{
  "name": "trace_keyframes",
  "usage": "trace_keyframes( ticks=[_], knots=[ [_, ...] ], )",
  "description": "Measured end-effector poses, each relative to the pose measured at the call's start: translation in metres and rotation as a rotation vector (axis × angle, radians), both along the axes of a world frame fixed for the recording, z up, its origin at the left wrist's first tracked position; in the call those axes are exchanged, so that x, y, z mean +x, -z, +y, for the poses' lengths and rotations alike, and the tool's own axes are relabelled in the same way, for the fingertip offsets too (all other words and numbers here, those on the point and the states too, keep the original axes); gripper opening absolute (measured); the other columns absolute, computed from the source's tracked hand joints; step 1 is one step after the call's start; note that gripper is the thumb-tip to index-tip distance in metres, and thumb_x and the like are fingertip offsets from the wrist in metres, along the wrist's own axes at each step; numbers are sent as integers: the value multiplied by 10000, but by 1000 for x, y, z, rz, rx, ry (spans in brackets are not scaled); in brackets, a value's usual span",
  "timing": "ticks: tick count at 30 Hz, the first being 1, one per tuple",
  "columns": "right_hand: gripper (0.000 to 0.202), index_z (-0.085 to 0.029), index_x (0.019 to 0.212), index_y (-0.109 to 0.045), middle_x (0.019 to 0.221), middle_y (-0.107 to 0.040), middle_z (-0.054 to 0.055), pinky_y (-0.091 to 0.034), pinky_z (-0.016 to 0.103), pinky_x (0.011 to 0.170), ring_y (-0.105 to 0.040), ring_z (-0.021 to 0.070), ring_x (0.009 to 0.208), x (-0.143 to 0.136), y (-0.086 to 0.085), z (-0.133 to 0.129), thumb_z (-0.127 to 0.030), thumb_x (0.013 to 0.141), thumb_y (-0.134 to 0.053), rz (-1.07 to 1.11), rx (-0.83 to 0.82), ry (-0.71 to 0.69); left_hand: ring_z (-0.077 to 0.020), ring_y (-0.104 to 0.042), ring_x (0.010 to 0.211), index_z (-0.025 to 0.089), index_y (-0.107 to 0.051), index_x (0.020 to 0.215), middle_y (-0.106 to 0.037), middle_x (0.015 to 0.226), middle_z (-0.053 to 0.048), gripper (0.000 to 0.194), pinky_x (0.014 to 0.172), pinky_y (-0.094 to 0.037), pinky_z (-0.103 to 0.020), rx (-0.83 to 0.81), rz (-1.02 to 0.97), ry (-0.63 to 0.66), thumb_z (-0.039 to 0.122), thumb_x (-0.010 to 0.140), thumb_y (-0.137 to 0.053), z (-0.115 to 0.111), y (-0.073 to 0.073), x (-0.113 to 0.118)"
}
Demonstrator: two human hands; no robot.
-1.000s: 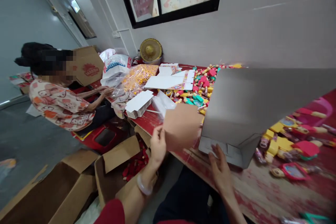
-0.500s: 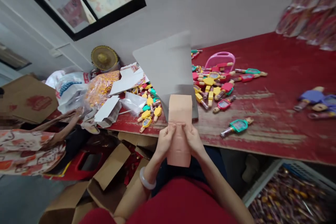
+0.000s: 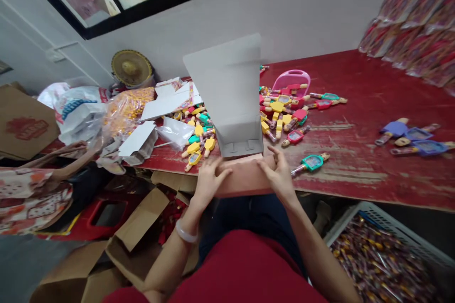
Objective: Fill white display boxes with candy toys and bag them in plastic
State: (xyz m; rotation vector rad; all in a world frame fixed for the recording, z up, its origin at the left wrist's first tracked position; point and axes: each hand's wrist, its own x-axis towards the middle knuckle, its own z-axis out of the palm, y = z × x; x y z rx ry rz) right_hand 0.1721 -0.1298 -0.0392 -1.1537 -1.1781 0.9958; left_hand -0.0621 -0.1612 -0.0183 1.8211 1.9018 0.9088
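My left hand (image 3: pixel 207 181) grips the left end of a folded pinkish cardboard piece (image 3: pixel 246 179). At its right end, my right hand (image 3: pixel 279 174) holds it with the thumb on the near face; some fingers are hidden behind it. The piece lies crosswise at the table's front edge. Right behind it stands an open box (image 3: pixel 227 85), pale grey inside, with its tall lid raised and two small slots near its base. Colourful small toys with clear tubes, such as a green one (image 3: pixel 313 163) and yellow ones (image 3: pixel 194 149), lie on both sides of the box.
The red table (image 3: pixel 355 151) bears a pink handled item (image 3: pixel 293 78), white cartons (image 3: pixel 137 142) and purple toys (image 3: pixel 423 135). Below right stands a crate (image 3: pixel 337 227) of small wrapped pieces. Open cardboard boxes (image 3: pixel 142 218) lie below left. Another person's arm (image 3: pixel 73 161) reaches in at the left.
The cardboard piece has gone from a long upright strip to a folded shape held crosswise. My hands have spread apart to its ends. The view has shifted slightly.
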Motion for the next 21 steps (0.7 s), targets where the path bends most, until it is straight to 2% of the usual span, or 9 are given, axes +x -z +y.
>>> trace_keyframes(
  ticks=[2,4,6,8,11,14,16,18,21],
  knots=[
    [673,-234,1278,-566,1022,-704,71,-550,459,937,-671,284,1026,-9,3,-3,-582,746,-788,201,-84,15,-333,-457,1451,203,-573,1412,-565,1493,-160,714,1224,-331,-492,80,-204,-265,441,786,-821,5,21,-8],
    [640,-241,1147,-570,897,-683,30,-558,420,855,-678,258,903,-15,4,-4,-611,690,-823,327,-159,1,-328,-503,1422,185,-531,1439,-560,1497,-178,810,1189,-400,-492,25,-517,-339,486,756,-843,8,36,-11],
    [589,-229,1037,-579,883,-673,26,-542,399,834,-664,240,866,-14,1,-2,-643,689,-813,302,-162,44,-327,-619,1295,157,-577,1380,-646,1392,-187,813,1102,-500,-474,-104,-799,-226,556,728,-852,10,40,-12],
    [513,-208,960,-606,911,-669,42,-517,384,836,-640,224,865,-8,-4,1,-664,769,-745,137,-72,150,-341,-681,1185,126,-650,1283,-719,1262,-188,770,1029,-554,-476,-207,-929,-60,620,722,-833,14,35,-12],
    [442,-184,947,-661,1011,-666,75,-491,371,857,-618,223,930,2,-13,15,-621,886,-642,-145,135,291,-343,-676,1179,128,-716,1193,-740,1204,-168,635,1031,-553,-467,-155,-772,129,611,785,-781,31,21,-14],
    [450,-182,1103,-695,1151,-679,101,-487,382,929,-625,234,1032,6,-13,44,-585,929,-593,-250,239,306,-328,-638,1217,153,-709,1207,-698,1249,-155,538,1069,-513,-453,58,-454,117,479,790,-806,64,18,-15],
    [502,-173,1114,-699,1123,-704,104,-495,383,937,-636,234,1023,5,-5,70,-620,928,-565,-203,221,301,-310,-637,1185,150,-672,1251,-667,1259,-162,520,1037,-513,-440,159,-365,44,421,820,-777,89,24,-13],
    [570,-160,1009,-700,992,-722,95,-514,375,887,-641,229,942,2,8,96,-698,887,-555,-140,144,286,-281,-650,1097,145,-666,1207,-670,1193,-152,446,966,-524,-405,187,-340,-7,428,867,-720,108,33,-10],
    [627,-165,865,-673,847,-701,75,-536,360,787,-626,217,825,0,30,125,-784,792,-602,-91,10,217,-245,-646,919,163,-679,925,-683,904,-92,380,879,-513,-372,113,-303,-53,522,961,-558,120,47,-10]
  ],
)
